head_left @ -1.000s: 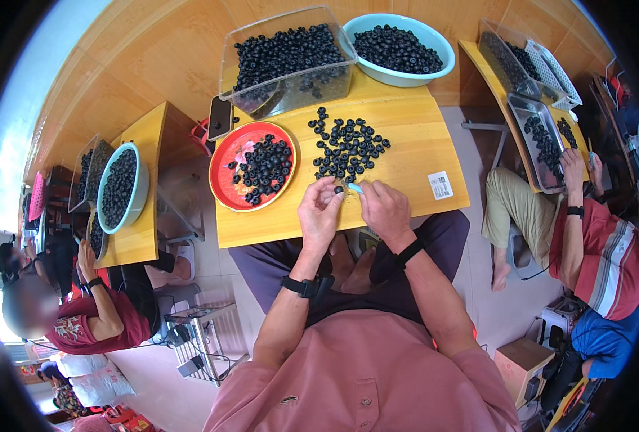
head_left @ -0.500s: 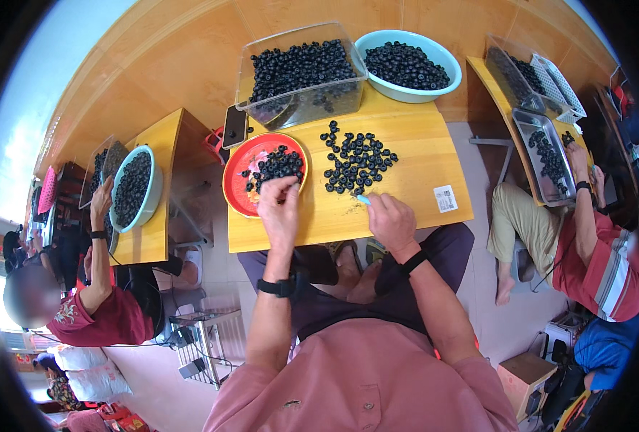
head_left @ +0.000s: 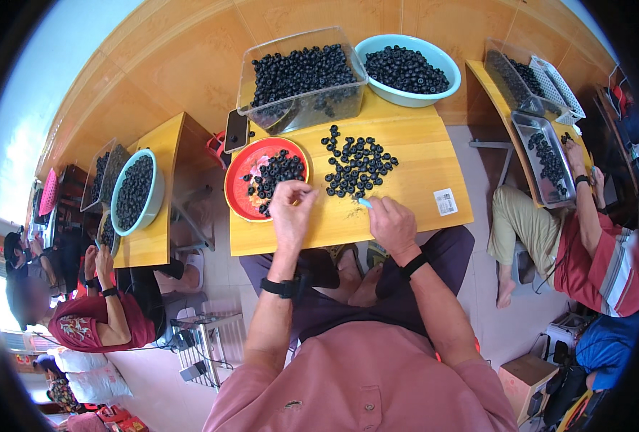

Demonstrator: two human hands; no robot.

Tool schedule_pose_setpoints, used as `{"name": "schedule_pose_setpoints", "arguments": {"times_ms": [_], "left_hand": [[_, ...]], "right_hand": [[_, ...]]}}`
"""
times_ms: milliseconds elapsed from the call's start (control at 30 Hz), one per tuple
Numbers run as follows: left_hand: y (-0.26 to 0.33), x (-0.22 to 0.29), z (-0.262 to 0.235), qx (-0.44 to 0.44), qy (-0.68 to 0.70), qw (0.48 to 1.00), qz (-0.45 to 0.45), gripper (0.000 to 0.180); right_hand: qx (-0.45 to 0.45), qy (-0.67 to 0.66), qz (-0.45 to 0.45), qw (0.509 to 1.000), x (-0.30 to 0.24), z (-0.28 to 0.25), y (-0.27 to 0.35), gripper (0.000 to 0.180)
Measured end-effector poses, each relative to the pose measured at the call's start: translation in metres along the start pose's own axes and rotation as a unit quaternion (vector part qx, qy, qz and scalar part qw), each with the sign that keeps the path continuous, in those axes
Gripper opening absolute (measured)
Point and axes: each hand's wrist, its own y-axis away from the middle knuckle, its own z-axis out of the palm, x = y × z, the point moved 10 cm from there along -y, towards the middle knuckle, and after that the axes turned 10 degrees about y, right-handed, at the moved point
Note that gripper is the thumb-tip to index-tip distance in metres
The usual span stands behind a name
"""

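Observation:
My left hand hovers by the right rim of a red plate, thumb and fingers slightly apart, with no piece visible between them. Inside the plate lie several small black ring-shaped pieces. My right hand is closed around a small tool with a light-blue end; the rest of the tool is mostly hidden by the fingers. Just beyond the tool, a loose pile of the same black pieces is spread over the yellow table. Fine dark scraps lie near the tool's tip.
A clear plastic bin and a light-blue basin, both full of black pieces, stand at the back. Beside the plate is a phone. A white label sits at the table's right. People work at tables on both sides.
My left hand has moved from over the plate rightward, toward the loose pile. My right hand keeps the tool in nearly the same place. The person at left has drawn a hand back from the basin.

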Motion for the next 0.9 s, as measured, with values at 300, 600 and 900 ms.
{"name": "schedule_pose_setpoints", "arguments": {"times_ms": [300,600,900], "left_hand": [[0.05,-0.026,0.057,-0.028,0.194,0.976,-0.093,0.025],[0.058,-0.041,0.063,-0.042,0.137,0.982,-0.123,0.027],[0.059,-0.033,0.07,-0.057,0.094,0.987,-0.117,0.034]], "right_hand": [[-0.003,-0.013,0.007,1.0,0.0,0.002,0.0,0.009],[0.021,-0.022,-0.009,0.999,-0.004,-0.007,-0.001,0.009],[0.006,-0.009,-0.052,0.999,-0.011,-0.003,0.0,0.01]]}}
